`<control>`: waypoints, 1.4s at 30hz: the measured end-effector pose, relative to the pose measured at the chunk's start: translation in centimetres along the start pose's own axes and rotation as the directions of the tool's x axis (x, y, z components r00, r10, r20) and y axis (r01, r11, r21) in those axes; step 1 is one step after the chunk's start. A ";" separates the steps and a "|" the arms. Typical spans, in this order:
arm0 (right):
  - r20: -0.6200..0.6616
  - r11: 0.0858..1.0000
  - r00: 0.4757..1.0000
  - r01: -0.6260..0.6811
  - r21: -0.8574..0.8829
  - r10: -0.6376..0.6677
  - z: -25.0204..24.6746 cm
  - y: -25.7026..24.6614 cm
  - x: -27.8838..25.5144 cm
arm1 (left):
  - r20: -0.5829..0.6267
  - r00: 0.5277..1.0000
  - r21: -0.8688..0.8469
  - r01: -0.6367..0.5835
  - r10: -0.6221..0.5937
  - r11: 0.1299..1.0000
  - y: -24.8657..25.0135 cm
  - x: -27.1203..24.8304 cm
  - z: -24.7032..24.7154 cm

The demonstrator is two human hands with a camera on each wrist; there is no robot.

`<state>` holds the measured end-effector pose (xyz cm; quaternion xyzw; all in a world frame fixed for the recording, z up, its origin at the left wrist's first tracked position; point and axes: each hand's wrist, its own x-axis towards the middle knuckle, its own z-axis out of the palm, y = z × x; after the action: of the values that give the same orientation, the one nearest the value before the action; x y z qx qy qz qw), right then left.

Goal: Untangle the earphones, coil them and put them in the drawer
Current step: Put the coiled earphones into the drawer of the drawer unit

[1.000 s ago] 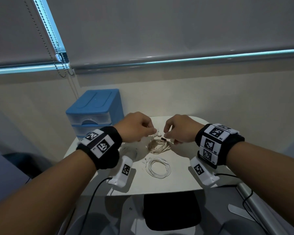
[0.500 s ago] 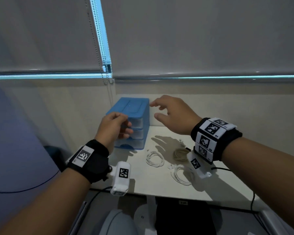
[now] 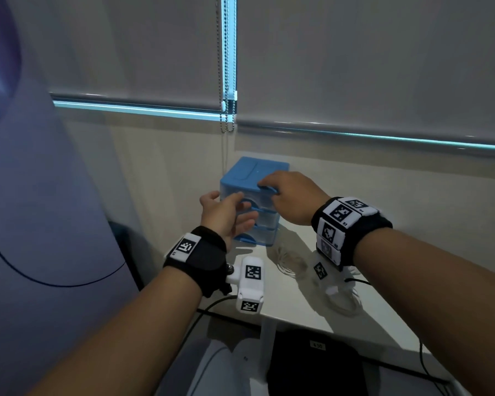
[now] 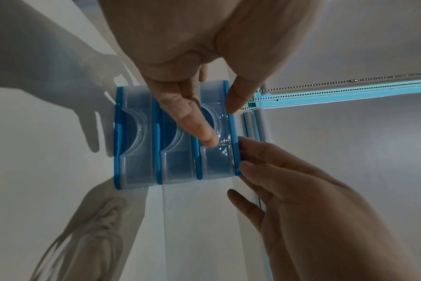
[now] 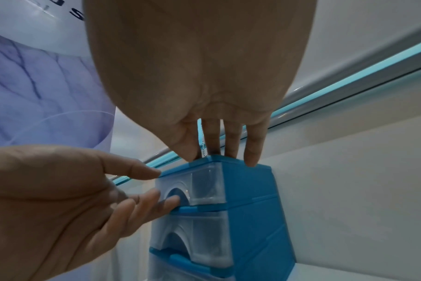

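Note:
A blue drawer unit with three clear drawers, all pushed in, stands at the table's back left corner. My right hand rests on its lid with straight fingers. My left hand reaches the top drawer: its fingers touch the handle recess and the thumb lies at the lid's edge. It holds nothing. A coil of white earphones lies on the table in front of the unit. A second coil is partly hidden by my right wrist.
The wall and lowered blinds are close behind the unit, with bead chains hanging above it. A pale purple panel stands to the left. A black chair sits below the table's front edge.
Both hands left the earphones on the table and went to the drawer unit. The right hand came down onto its lid, the left reached the top drawer. The view swung left.

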<state>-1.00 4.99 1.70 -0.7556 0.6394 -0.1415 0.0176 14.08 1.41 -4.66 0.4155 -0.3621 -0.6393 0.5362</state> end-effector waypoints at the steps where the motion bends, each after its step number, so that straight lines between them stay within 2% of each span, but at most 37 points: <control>1: -0.002 1.000 1.000 -0.001 0.000 0.001 0.0 0.0 0.0 | -0.003 1.000 0.001 -0.002 0.002 1.000 0.0 0.2 0.0; 8: -0.023 1.000 0.999 -0.025 0.016 0.025 0.2 0.1 0.0 | -0.050 0.998 0.005 -0.024 0.024 1.000 -0.5 1.4 1.4; 17: 0.017 0.997 0.998 -0.054 0.050 0.053 -0.5 0.0 0.2 | -0.142 0.986 0.055 -0.084 0.091 0.995 -1.6 1.2 1.6; 26: 0.005 0.992 0.996 -0.086 0.096 0.086 -0.8 -0.3 0.1 | -0.130 0.991 0.027 -0.013 0.017 1.000 -1.0 -1.2 -0.2; 42: 0.026 0.988 0.994 -0.109 0.106 0.107 -0.9 -0.8 -0.4 | -0.142 0.990 0.088 0.008 0.005 0.996 -0.5 -6.1 -4.4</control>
<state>-0.47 5.62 2.66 -0.7191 0.6707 -0.1670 0.0723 18.42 7.45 -6.00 0.4835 -0.3507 -0.5920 0.5411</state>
